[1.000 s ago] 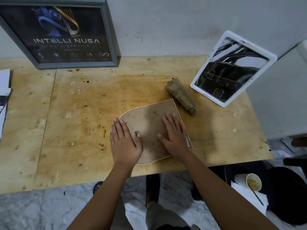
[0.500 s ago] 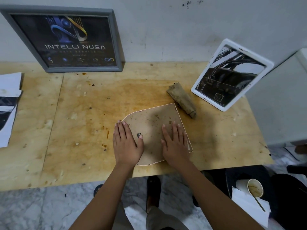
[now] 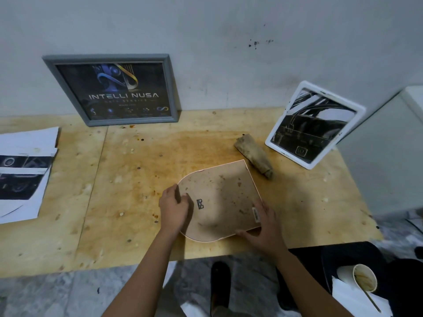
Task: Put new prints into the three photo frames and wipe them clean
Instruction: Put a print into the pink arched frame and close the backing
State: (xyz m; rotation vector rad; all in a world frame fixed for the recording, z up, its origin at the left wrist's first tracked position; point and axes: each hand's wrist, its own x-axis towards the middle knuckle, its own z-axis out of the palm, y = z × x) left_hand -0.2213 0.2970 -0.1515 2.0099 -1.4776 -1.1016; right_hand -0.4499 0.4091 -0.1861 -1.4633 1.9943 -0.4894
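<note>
Arched frame (image 3: pixel 219 200): lying backing-up, front centre. Grey frame (image 3: pixel 109 90): leaning upright, rear left. White frame (image 3: pixel 313 124): standing tilted, rear right. Prints (image 3: pixel 23 172): lying stacked, far left. Rolled cloth (image 3: pixel 254 156): lying just beside arched frame.

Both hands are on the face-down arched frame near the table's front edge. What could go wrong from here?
1. The left hand and right hand hold the arched frame only by its edges, close to the front edge of the table. A slipped grip while turning it could drop it to the floor.
2. No clips show on the backing, so it might come loose when flipped.
3. A wide swing could strike the rag or topple the leaning white frame.
</note>
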